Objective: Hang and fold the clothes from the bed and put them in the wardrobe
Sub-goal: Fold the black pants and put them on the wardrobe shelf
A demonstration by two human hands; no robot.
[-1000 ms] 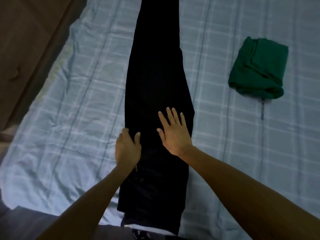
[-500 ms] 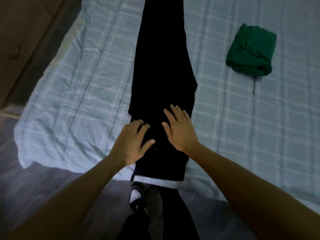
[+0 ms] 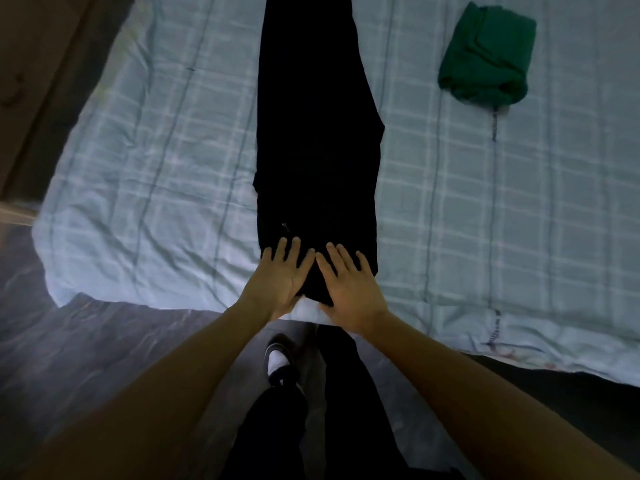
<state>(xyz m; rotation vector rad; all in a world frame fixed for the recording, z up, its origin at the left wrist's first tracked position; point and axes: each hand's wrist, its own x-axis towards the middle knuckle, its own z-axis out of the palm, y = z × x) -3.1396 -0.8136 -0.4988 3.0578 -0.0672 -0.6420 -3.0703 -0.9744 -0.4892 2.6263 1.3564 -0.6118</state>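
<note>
Both of my hands lie flat on the waist end of the black trousers (image 3: 317,133), at the near edge of the bed (image 3: 138,168). My left hand (image 3: 282,280) rests palm down with its fingers (image 3: 294,249) straight and spread, gripping nothing; my right hand (image 3: 349,289) sits just beside it, likewise flat, fingers (image 3: 341,258) extended on the cloth. The trousers appear already doubled leg on leg and run lengthwise from the near edge toward the far side of the bed, out of view at the top. They lie roughly along the middle of the checked bedsheet (image 3: 485,202). A folded green garment (image 3: 488,53) lies well apart, toward the far right of the bed, with a dark cord (image 3: 494,124) trailing from it. My judgement: the step in hand is smoothing the trousers before the crosswise fold. The next move calls for a pinch on both corners of the waistband, a lift, and a carry toward the hems, keeping the edges aligned so the fold lands square. The waist sits at the very edge of the bed, so slippage toward the floor (image 3: 86,358) is the risk to watch. The wardrobe is not identifiable in this view.
</note>
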